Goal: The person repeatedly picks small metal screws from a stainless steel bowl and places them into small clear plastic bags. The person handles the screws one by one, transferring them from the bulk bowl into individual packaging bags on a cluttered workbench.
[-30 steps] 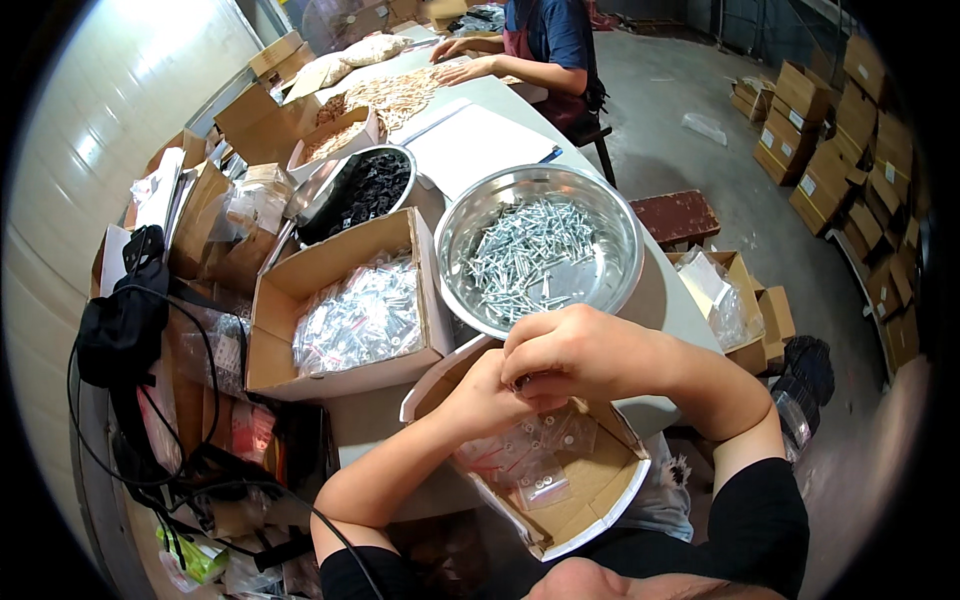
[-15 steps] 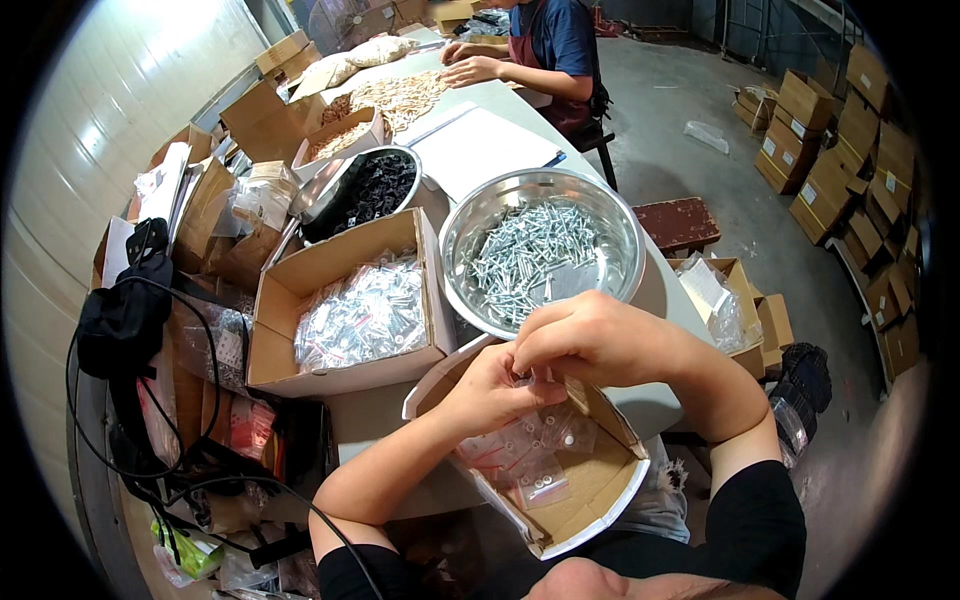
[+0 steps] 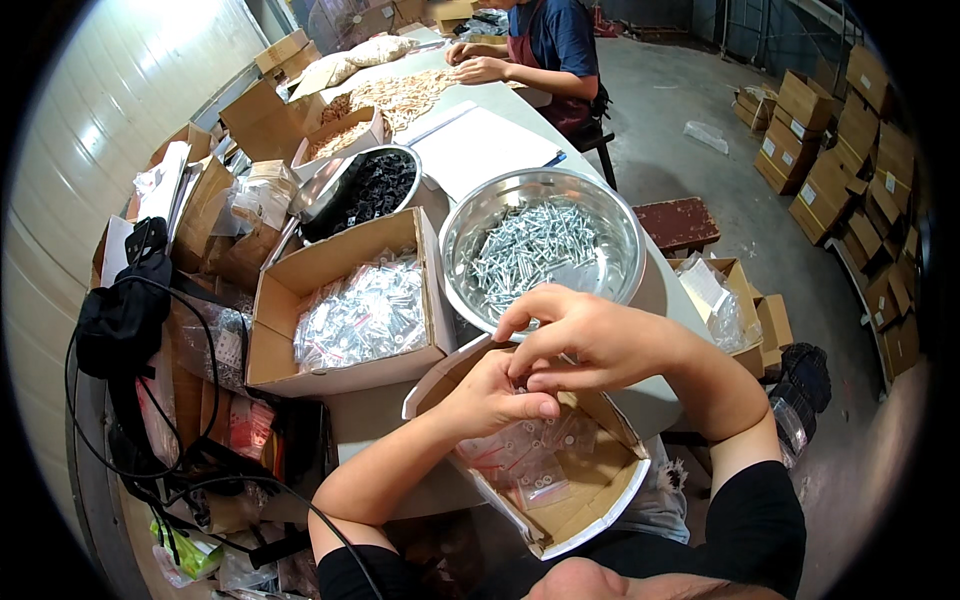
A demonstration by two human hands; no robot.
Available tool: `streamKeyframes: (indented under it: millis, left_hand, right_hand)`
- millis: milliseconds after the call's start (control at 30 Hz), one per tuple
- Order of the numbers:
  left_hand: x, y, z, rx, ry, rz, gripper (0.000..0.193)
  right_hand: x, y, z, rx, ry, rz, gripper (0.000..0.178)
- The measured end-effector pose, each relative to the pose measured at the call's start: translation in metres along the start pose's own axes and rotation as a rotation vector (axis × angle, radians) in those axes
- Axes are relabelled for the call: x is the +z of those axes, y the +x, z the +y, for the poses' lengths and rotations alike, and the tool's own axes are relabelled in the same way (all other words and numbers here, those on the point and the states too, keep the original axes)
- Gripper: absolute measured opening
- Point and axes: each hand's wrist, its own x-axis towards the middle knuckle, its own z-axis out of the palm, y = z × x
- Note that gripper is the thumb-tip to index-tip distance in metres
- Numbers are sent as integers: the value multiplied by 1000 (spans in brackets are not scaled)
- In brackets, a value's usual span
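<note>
My left hand (image 3: 492, 400) is closed over the small carton tray (image 3: 605, 490) in front of me, pinching what looks like a small clear plastic bag (image 3: 519, 384), mostly hidden by my fingers. Right against it, my right hand (image 3: 590, 345) bends inward, thumb and fingers close together at the bag; whatever they grip is hidden. Inside the tray lie several small clear zip bags (image 3: 540, 482) with little white round parts. Just beyond my hands stands a steel bowl (image 3: 628, 235) of silvery screws (image 3: 530, 245).
Left of the bowl, a cardboard box (image 3: 275, 350) holds many filled clear bags (image 3: 365, 310). Behind it sits a bowl of black parts (image 3: 375, 195). White paper (image 3: 480, 150) lies farther back. A co-worker (image 3: 550, 60) handles beige pieces (image 3: 425, 95) at the far end. Cartons (image 3: 825, 190) line the right.
My right hand's fingers have lifted and spread a little from the earlier tight pinch, with the index finger raised toward the bowl. My left hand stays nearly in place.
</note>
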Motion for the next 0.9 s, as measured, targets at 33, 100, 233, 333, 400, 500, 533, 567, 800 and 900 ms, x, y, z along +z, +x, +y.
streamKeyframes:
  millis: [33,100,233,333,400,500,533,567,800,900]
  left_hand:
    - [2,0,2,3,-4,26,36]
    - [9,1,6,8,-13,78,34]
    - [7,2,3,51,39,81,41]
    - [1,2,-6,4,-13,82,58]
    - [1,3,-5,12,-61,95,64]
    - [-1,3,-6,37,-131,76,61]
    - [-1,3,-6,57,-167,70,59]
    - [3,5,-5,66,-164,100,62]
    - [5,7,1,52,-98,185,64]
    - [0,5,-3,51,-139,172,67]
  right_hand:
    - [2,0,1,12,30,-11,16]
    - [5,-1,2,35,90,-33,17]
    - [6,0,5,42,117,-29,16]
    - [7,0,6,77,42,-19,15]
    - [9,0,7,132,-18,10,15]
    - [11,-1,14,236,85,42,17]
    - [10,-1,15,271,119,52,17]
    - [11,1,12,304,202,67,17]
    - [15,0,14,201,76,-60,15]
    - [10,0,8,103,31,-14,11]
